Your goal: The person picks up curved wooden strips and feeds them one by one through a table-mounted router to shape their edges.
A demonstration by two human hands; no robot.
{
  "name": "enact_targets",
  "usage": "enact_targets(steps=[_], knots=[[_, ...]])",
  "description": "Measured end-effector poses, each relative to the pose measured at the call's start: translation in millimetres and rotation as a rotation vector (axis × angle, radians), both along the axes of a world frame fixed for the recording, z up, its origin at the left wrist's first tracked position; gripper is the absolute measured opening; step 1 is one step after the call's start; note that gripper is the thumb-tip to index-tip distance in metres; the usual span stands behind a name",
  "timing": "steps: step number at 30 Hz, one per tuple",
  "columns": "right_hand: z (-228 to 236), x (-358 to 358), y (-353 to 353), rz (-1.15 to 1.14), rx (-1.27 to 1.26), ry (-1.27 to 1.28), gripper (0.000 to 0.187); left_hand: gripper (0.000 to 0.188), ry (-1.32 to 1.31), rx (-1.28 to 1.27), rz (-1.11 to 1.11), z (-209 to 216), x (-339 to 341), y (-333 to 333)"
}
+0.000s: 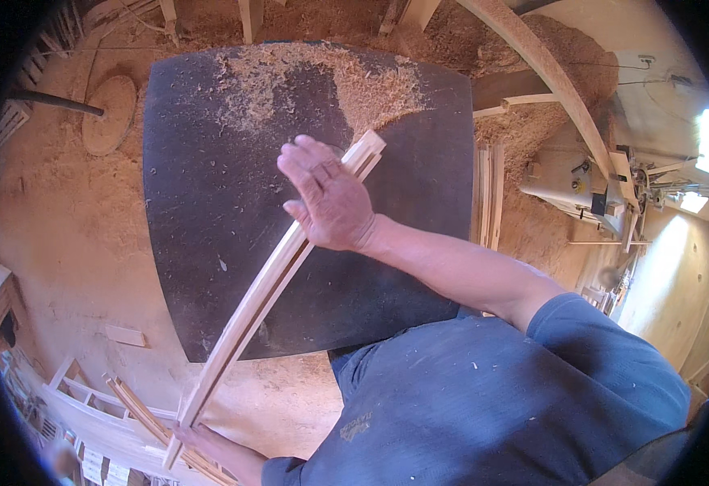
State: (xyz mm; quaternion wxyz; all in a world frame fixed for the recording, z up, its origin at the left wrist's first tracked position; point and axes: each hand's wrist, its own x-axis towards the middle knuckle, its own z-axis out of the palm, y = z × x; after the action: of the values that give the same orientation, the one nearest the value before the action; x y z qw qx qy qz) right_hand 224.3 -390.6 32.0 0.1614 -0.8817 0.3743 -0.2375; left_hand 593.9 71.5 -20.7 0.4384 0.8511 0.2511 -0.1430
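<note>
While the left hand (196, 438) grips the wooden strip (238, 327) low down, the right hand (330, 197), unclenched, overlies its upper part.

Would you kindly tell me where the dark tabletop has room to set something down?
Two nearly bare patches: dark tabletop between its left edge and the grooved wooden strip, and right of the strip's far end, beyond the right forearm. The far side is crowded with wood shavings.

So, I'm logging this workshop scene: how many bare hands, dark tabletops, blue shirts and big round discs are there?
Bare hands (left hand, right hand): 2
Dark tabletop: 1
Blue shirt: 1
Big round disc: 1
Total: 5
</note>
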Motion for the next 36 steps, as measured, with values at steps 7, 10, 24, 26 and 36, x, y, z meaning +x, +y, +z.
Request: enact_targets(steps=[7,10,24,26,36], knots=[[9,24,49,0.121,0.034,0.0,0.075,0.027,-0.087,-0.071,-0.017,17,-51,25],[11,25,72,0.204,0.041,-0.069,0.072,0.025,-0.189,-0.113,-0.049,40,-52,32],[44,-94,151,0.23,0.029,-0.143,0.067,0.02,-1.817,0.05,-0.501,365,2,83],[57,-116,160,0.135,0.111,-0.189,0.071,0.016,-1.656,-0.492,-0.521,436,-52,37],[269,-219,148,-0.153,0.141,-0.783,0.042,0.005,-1.136,-0.876,-1.378,504,-277,-163]])
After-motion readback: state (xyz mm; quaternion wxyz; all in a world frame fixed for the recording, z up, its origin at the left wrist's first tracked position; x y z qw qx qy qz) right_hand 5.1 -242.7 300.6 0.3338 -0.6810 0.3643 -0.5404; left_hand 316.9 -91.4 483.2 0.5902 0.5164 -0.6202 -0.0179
